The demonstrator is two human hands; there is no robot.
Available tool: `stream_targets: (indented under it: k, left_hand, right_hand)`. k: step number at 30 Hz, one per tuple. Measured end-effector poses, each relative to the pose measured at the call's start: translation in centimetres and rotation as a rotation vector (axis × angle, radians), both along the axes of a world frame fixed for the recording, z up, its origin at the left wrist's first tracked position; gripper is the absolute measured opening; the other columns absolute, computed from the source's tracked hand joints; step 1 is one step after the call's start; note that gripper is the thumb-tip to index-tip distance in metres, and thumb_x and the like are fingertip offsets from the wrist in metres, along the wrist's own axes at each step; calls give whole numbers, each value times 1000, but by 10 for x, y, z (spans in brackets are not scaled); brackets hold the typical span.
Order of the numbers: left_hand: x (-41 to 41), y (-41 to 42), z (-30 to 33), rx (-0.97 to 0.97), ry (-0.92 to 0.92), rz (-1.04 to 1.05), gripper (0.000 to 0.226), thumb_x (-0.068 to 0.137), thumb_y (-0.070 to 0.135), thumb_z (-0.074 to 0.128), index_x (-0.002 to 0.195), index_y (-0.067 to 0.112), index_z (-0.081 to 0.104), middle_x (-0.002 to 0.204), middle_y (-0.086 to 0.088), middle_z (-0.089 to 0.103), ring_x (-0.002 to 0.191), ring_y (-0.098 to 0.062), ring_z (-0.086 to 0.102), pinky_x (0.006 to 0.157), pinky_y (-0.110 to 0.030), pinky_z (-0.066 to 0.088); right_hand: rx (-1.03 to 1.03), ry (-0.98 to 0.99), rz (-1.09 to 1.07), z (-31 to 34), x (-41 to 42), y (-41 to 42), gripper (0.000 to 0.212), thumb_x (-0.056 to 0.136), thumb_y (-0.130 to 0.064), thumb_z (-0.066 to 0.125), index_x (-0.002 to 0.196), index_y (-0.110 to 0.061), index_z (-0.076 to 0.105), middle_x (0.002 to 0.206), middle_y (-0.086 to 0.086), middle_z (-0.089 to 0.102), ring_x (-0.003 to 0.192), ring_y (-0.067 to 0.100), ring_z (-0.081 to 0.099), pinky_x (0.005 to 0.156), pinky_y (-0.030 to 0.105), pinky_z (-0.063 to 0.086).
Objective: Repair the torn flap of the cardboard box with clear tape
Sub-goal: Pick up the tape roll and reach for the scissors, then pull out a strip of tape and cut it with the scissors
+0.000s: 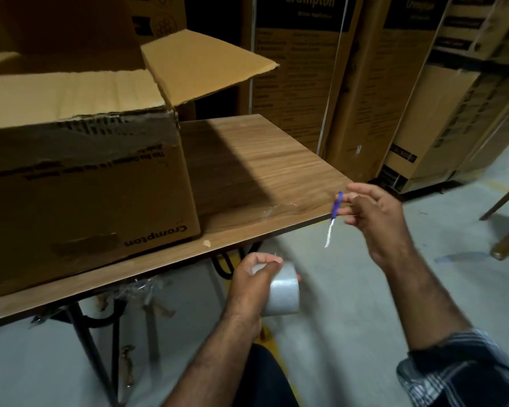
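Note:
An open brown cardboard box (86, 183) stands on the left of a wooden table (262, 171). Its near rim is ragged and torn, and one flap (206, 63) sticks out to the right. My left hand (252, 284) grips a roll of clear tape (282, 292) below the table's front edge. My right hand (370, 215) is raised off the table's right corner, its fingers pinching a small purple-handled cutter (337, 207) with a pale strip hanging under it. Both hands are well to the right of the box.
A crumpled bit of clear tape (279, 210) lies on the table near its right corner. Tall printed cartons (365, 83) are stacked behind the table. Wooden chair legs (506, 227) stand at the right on the concrete floor. Black metal table legs (100, 348) are below.

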State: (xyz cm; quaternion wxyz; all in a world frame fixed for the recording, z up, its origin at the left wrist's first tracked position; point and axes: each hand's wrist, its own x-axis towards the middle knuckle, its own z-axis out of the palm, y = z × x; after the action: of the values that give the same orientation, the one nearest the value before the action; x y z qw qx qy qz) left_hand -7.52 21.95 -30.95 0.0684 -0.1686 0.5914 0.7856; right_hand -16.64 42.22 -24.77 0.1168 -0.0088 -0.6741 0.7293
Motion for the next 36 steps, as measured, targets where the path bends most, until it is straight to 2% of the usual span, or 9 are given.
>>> stream_targets:
  k: [3, 6, 11, 17, 22, 26, 29, 31, 36]
  left_hand:
    - [-3, 4, -2, -1, 3, 21, 18, 92, 22, 66, 107, 12, 62, 84, -15, 79, 71, -27, 74, 60, -30, 53]
    - [-5, 7, -2, -2, -10, 21, 16, 92, 24, 67, 106, 16, 64, 85, -11, 80, 68, -22, 74, 57, -27, 52]
    - [-5, 3, -7, -62, -16, 22, 14, 88, 31, 71, 99, 23, 67, 97, -11, 79, 90, -34, 75, 64, -35, 53]
    - [-6, 2, -6, -76, -26, 13, 17, 81, 35, 74, 94, 26, 68, 99, -13, 78, 97, -41, 73, 63, -37, 53]
    - [-6, 0, -2, -83, -40, -4, 16, 89, 33, 70, 94, 19, 65, 94, -15, 79, 86, -35, 75, 61, -30, 52]
    - [-12, -3, 5, -96, -39, -18, 35, 80, 55, 75, 77, 24, 61, 93, -20, 77, 90, -44, 74, 70, -41, 53]
    - [-21, -11, 14, -112, -108, 27, 54, 80, 72, 64, 79, 18, 70, 88, -12, 75, 71, -29, 71, 64, -32, 53]
    - [-24, -12, 19, -136, -146, 33, 63, 80, 76, 59, 80, 16, 74, 89, -11, 76, 69, -24, 69, 62, -29, 53]
    - [-24, -7, 23, -199, -134, 109, 63, 81, 72, 62, 91, 11, 79, 95, -12, 79, 71, -23, 72, 58, -27, 53]
  right_hand:
    - [-61, -31, 131, -25, 4, -31, 34, 94, 10, 56, 120, -10, 64, 113, 11, 75, 100, 17, 75, 84, 23, 60]
    - [82, 9, 184, -34, 1, -62, 52, 89, 15, 56, 131, -15, 60, 126, 1, 70, 117, 9, 68, 91, 26, 58]
    - [161, -111, 166, -22, -20, -61, 37, 94, 6, 50, 123, -14, 62, 121, 8, 72, 106, 12, 73, 71, 28, 61]
    - [43, -210, 250, -6, -23, -55, 33, 97, 6, 49, 125, -8, 59, 120, 12, 70, 108, 17, 72, 75, 30, 63]
    - [47, -171, 239, -10, -17, -56, 35, 95, 8, 49, 125, -7, 59, 119, 12, 69, 107, 13, 71, 72, 26, 63]
    - [61, -149, 226, -12, -16, -59, 34, 95, 8, 51, 125, -6, 59, 122, 15, 69, 108, 16, 71, 70, 25, 62]
    - [60, -128, 244, -12, -11, -56, 31, 94, 4, 57, 122, -8, 62, 122, 14, 70, 110, 19, 71, 80, 32, 63]
    - [74, -78, 244, -15, -2, -54, 26, 93, 3, 61, 115, -11, 67, 117, 11, 72, 109, 19, 71, 83, 34, 62]
    - [77, 1, 238, -34, 24, -47, 17, 90, -1, 70, 100, -14, 73, 100, 19, 75, 88, 15, 72, 71, 26, 59]
